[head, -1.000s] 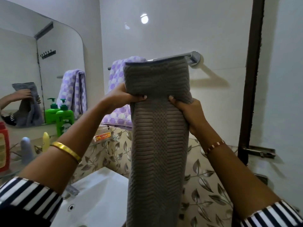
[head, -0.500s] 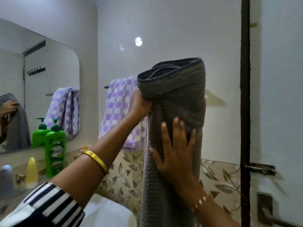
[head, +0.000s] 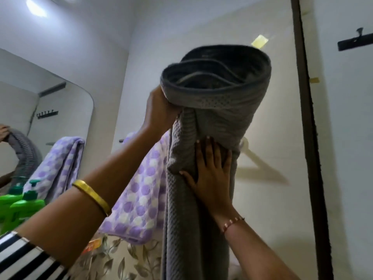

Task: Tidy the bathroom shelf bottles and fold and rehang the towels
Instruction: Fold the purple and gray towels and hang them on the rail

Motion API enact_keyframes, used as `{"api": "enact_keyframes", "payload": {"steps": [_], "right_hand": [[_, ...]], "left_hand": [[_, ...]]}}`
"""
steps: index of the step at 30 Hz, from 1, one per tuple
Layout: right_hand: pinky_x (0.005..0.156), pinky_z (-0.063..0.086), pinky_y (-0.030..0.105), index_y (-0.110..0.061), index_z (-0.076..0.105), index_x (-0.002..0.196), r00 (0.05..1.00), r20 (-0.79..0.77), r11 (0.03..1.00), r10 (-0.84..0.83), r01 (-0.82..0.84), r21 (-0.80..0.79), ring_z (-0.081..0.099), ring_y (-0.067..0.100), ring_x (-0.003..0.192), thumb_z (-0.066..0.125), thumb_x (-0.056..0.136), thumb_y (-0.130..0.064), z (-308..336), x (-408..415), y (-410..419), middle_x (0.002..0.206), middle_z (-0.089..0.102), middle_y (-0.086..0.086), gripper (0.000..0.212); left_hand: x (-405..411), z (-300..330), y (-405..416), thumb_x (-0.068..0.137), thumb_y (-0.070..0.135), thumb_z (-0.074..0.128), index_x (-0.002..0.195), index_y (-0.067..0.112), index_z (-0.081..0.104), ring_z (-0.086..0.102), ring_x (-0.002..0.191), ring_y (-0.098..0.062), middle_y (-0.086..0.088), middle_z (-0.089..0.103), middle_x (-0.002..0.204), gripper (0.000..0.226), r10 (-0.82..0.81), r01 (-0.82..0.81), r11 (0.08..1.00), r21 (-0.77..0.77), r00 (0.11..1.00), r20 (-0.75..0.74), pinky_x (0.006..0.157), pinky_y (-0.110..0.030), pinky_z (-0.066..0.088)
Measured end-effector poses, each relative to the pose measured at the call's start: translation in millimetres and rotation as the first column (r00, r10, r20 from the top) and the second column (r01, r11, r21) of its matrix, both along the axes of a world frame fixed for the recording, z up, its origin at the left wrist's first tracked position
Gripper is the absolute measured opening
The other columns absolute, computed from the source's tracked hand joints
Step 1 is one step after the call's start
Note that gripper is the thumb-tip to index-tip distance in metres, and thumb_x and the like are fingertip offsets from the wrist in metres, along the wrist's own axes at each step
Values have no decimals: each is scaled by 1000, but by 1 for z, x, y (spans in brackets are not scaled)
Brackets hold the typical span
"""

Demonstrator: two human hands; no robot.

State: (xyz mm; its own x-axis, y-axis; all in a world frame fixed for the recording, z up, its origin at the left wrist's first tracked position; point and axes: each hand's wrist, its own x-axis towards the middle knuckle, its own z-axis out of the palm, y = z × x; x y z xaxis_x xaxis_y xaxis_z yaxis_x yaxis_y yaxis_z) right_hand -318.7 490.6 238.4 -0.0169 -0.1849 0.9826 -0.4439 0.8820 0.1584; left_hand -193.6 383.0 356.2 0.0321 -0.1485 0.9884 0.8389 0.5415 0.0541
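A long grey ribbed towel point(head: 201, 229) hangs folded in front of me, its top looped over into a raised hump. My left hand point(head: 159, 114) grips the towel's upper left edge just under that loop. My right hand point(head: 212, 174) lies flat with spread fingers against the towel's front, lower down. Behind it a purple-and-white dotted towel point(head: 139, 199) hangs from the wall rail, which the grey towel mostly hides. Two green pump bottles point(head: 22, 207) stand at the lower left by the mirror.
A rounded mirror point(head: 60, 110) on the left wall reflects the towels and a hook rack. A dark door frame point(head: 306, 138) runs down the right, with a black hook point(head: 355, 42) beyond it. Leaf-patterned tiles point(head: 121, 261) line the lower wall.
The camera has tilted upward and the grey towel's looped top has risen higher. My right hand went from gripping the towel's edge to pressing flat on its front.
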Motion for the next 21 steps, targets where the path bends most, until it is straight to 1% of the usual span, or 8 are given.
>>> {"api": "enact_keyframes", "payload": {"steps": [2,4,6,8,10,14,18,21], "right_hand": [[112,9,55,-16,31,142,999,-50,1000,1,0,11,30,32,137,35,83,-66,39,-9,-1,149,31,15,77],[112,8,56,-15,32,142,998,-67,999,-21,24,42,28,32,138,37,82,-66,77,-16,-1,151,29,14,78],[114,4,55,-17,27,143,999,-8,995,-50,50,91,21,30,140,38,82,-65,107,-23,-1,153,22,11,79],[115,2,52,-17,24,144,990,73,986,-119,110,123,15,27,141,36,84,-63,127,-33,-3,154,18,8,76],[115,10,49,-16,35,139,974,148,978,-174,154,139,23,29,138,32,87,-60,138,-41,-3,150,29,10,68],[99,35,38,-14,55,121,844,529,989,-87,8,150,48,33,120,24,95,-48,162,-43,2,133,52,14,53],[114,24,43,-9,34,139,708,664,961,-240,75,267,35,30,133,32,96,-37,184,-48,-2,147,35,14,51],[114,23,47,-18,23,145,644,729,962,-231,38,270,28,30,137,38,90,-51,197,-50,1,152,26,9,65]], "left_hand": [[-6,23,-3,79,-3,61,117,-5,53,54,83,9,-4,57,107,39,34,-33,997,76,999,-23,73,-7,44],[-15,43,-5,78,1,64,118,-3,49,57,96,-12,-13,59,114,43,18,-5,987,162,997,-78,74,-19,50],[-32,54,-7,75,1,65,113,2,42,56,97,-24,-17,53,113,45,3,22,973,230,994,-108,63,-22,50],[-55,56,-8,74,-1,63,102,8,37,56,97,-31,-22,51,111,39,-12,21,964,266,999,-34,62,-26,50],[-85,50,-10,76,-4,59,99,8,38,55,95,-29,-19,53,106,32,-18,-2,976,216,996,88,72,-38,52],[-141,31,-16,82,1,51,103,12,50,55,101,-18,-11,61,116,24,-13,12,1000,3,917,399,89,-33,46],[-170,26,-22,81,18,41,114,-5,53,50,114,-34,-23,55,121,42,150,-47,974,-221,864,480,97,-37,39],[-177,31,-27,92,16,47,115,3,52,49,111,-29,-23,52,124,26,113,-9,978,-209,862,494,88,-23,34]]}}
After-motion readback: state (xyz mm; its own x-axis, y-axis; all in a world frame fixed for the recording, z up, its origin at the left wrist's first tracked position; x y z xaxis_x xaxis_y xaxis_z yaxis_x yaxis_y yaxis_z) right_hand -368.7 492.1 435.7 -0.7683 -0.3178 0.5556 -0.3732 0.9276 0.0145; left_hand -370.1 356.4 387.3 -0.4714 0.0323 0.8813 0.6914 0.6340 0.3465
